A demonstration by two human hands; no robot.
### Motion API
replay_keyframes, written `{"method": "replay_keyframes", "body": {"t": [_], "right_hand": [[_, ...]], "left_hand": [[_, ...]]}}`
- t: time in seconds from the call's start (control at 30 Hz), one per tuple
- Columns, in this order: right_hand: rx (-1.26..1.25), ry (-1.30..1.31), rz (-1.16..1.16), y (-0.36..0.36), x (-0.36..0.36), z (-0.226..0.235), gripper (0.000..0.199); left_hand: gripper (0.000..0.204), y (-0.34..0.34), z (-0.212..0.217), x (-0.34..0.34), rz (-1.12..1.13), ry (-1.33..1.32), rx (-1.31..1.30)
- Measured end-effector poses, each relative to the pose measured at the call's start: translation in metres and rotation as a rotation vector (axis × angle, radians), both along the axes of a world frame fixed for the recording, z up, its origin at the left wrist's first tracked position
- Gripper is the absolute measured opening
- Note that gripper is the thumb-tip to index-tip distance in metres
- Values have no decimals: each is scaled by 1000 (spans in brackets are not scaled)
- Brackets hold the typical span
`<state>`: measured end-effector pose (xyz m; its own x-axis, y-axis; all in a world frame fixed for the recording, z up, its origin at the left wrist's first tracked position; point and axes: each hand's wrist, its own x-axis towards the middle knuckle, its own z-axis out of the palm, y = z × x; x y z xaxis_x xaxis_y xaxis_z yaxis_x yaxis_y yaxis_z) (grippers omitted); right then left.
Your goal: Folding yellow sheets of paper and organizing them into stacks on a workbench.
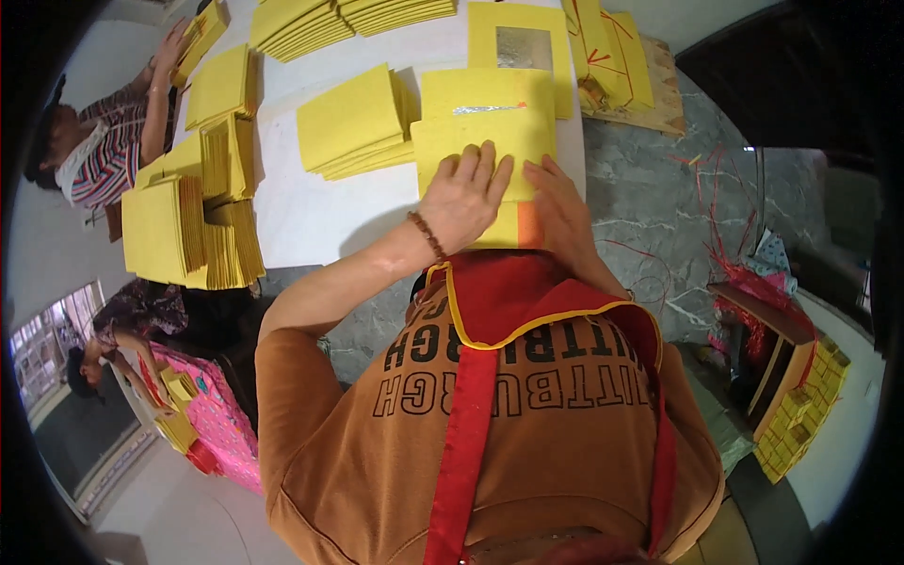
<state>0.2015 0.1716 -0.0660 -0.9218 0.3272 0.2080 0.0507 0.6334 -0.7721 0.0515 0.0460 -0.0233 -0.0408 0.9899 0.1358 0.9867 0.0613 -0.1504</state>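
In front of me, at the near edge of the white table, lies a stack of yellow paper sheets [485,132]. A strip of silver foil [485,109] shows on its upper part, and an orange patch [530,224] lies near its lower right corner. My left hand [466,193] rests palm down on the yellow paper with its fingers stretched out. At the right edge of the paper is my right hand [565,209], its fingers extended and its thumb side toward the left hand. Neither hand grips anything visible. What lies under the palms is hidden.
A fanned yellow paper pile [353,124] lies left of my hands, with several more stacks [193,221] along the left edge. Behind is a yellow sheet with a silver square [524,47]. Tied bundles [617,61] sit on a wooden board. Two other people work at the left.
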Motion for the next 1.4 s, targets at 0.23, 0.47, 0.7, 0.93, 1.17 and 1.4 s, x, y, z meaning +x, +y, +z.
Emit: {"method": "replay_keyframes", "body": {"t": [0.23,0.47,0.7,0.93,1.17,1.4], "right_hand": [[-806,299,-493,21,0,11,29],[-828,168,-470,12,11,-11,27],[-780,182,-432,13,11,-26,21],[-146,207,-325,6,5,-12,19],[3,213,-271,3,-4,-2,17],[130,160,-154,14,0,-8,17]], "left_hand": [[51,-2,28,-32,16,-240,225],[57,-60,-4,-126,352,45,399],[67,-87,-72,-147,337,-231,-5],[91,-87,-75,-134,378,-189,-224],[88,-85,-55,-142,340,-317,-175],[83,-83,-32,-152,331,-373,-194]]}}
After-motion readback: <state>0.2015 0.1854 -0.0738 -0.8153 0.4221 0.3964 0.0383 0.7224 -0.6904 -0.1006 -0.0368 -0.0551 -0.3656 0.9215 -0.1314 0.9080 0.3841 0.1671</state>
